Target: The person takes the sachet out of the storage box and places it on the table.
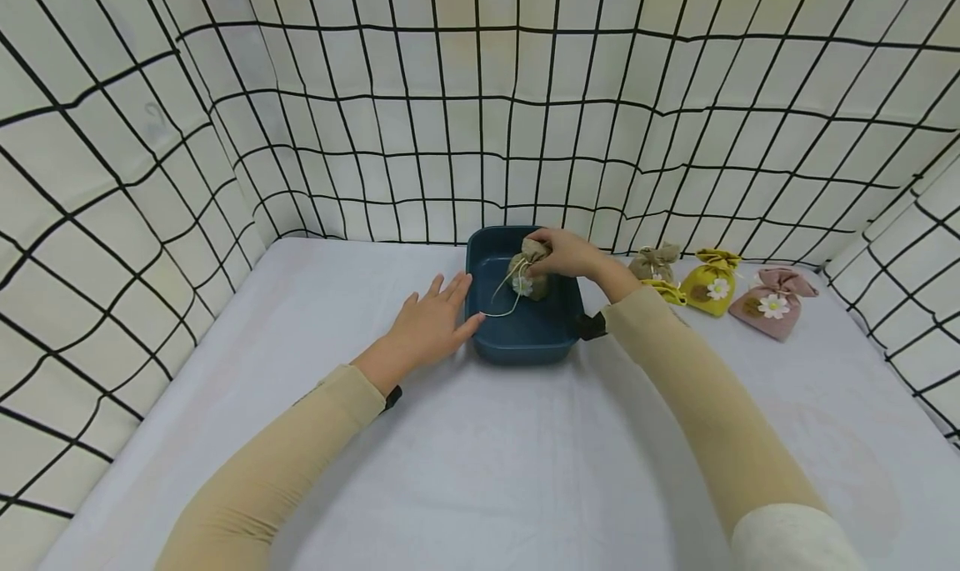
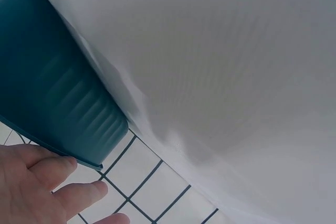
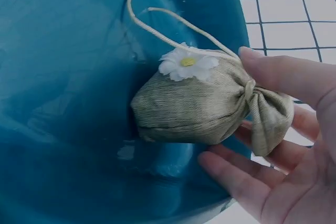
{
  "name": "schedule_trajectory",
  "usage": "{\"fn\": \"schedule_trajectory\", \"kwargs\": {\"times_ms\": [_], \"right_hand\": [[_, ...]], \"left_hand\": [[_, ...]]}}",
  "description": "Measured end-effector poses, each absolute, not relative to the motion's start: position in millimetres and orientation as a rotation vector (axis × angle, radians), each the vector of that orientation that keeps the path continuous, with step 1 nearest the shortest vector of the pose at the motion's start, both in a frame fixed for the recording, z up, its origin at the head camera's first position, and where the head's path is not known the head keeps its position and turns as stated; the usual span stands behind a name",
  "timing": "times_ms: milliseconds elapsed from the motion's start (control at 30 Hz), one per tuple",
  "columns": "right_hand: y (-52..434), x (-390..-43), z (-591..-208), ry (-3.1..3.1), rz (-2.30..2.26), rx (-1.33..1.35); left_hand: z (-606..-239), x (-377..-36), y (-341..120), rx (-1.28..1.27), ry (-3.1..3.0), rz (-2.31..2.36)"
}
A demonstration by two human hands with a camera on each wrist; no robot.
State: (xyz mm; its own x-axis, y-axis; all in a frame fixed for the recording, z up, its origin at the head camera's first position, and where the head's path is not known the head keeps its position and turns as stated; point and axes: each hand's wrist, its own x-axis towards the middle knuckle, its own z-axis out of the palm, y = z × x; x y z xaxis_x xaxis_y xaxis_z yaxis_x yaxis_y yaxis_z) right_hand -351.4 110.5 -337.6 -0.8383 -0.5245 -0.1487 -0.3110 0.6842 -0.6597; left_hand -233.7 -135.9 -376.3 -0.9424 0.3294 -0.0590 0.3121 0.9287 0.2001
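A deep blue plastic basin [image 1: 522,350] stands near the back of the table. Inside it, a greenish-tan drawstring pouch [image 3: 184,106] with a white daisy and loose cream cords lies tilted on its side. My right hand [image 1: 573,254] holds this pouch by its gathered neck, thumb on one side and fingers on the other. On the basin's left, my left hand [image 1: 427,325] is spread with straight fingers, its fingertips right at the rim. From the left wrist view, the fingers [image 2: 81,198] lie beside the basin's ribbed outer wall [image 2: 68,98].
To the right of the basin sit a tan pouch [image 1: 654,262], a yellow pouch [image 1: 708,288] and a pink pouch [image 1: 772,304]. Another yellow pouch [image 1: 666,291] lies partly behind my right sleeve. A black grid [image 1: 517,100] over white fabric encloses the white-covered table [image 1: 480,471].
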Motion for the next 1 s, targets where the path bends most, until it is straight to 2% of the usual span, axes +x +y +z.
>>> {"fn": "schedule_trajectory", "kwargs": {"times_ms": [367, 1000], "right_hand": [[97.6, -354.2, -332.2, 2.45, -1.017, -0.337], [93.8, -351.2, -347.6, 2.544, -0.988, -0.392]], "left_hand": [[-376.6, -234.5, -137.2, 0.501, 2.999, 0.3], [-378.8, -233.9, -137.6, 0.528, 3.017, 0.28]]}}
